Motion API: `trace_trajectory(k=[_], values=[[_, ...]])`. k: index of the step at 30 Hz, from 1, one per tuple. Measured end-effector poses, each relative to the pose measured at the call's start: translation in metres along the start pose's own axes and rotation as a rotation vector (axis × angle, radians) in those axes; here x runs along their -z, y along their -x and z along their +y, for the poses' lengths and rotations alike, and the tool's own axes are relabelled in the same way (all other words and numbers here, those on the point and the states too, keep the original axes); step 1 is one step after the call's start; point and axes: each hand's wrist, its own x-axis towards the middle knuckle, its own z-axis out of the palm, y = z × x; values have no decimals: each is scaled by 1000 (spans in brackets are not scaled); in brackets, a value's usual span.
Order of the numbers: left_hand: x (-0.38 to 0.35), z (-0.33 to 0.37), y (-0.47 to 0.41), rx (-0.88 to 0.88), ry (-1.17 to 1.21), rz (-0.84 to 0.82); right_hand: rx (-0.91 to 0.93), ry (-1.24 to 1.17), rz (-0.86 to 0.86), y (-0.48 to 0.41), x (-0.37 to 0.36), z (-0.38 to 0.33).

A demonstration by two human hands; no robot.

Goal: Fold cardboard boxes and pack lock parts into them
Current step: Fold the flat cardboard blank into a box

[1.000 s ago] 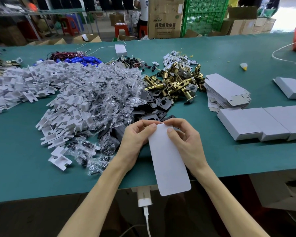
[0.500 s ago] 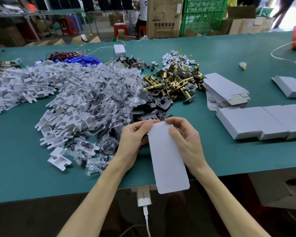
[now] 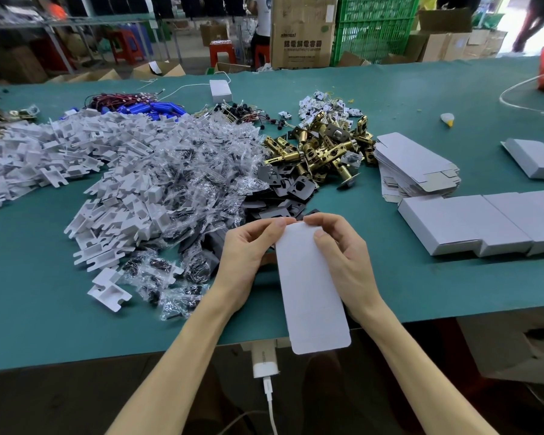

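Over the near edge of the green table (image 3: 29, 309), two hands hold one flat white card box (image 3: 311, 287). The left hand (image 3: 248, 255) pinches its top left corner, thumb on the front. The right hand (image 3: 343, 259) pinches the top right side, fingers curled over the top edge. The card's low end hangs past the table edge. Behind the hands lie black plates (image 3: 291, 188), gold lock parts (image 3: 321, 152), little clear bags (image 3: 195, 171) and white plastic bits (image 3: 123, 196). On the right sit a stack of flat boxes (image 3: 415, 164) and a row of folded boxes (image 3: 468, 224).
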Motion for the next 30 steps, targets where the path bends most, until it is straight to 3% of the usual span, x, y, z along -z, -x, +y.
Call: trace_trajectory(k=[30], values=[[-4, -3, 1, -36, -93, -14, -79, 11, 95, -3, 0, 7]])
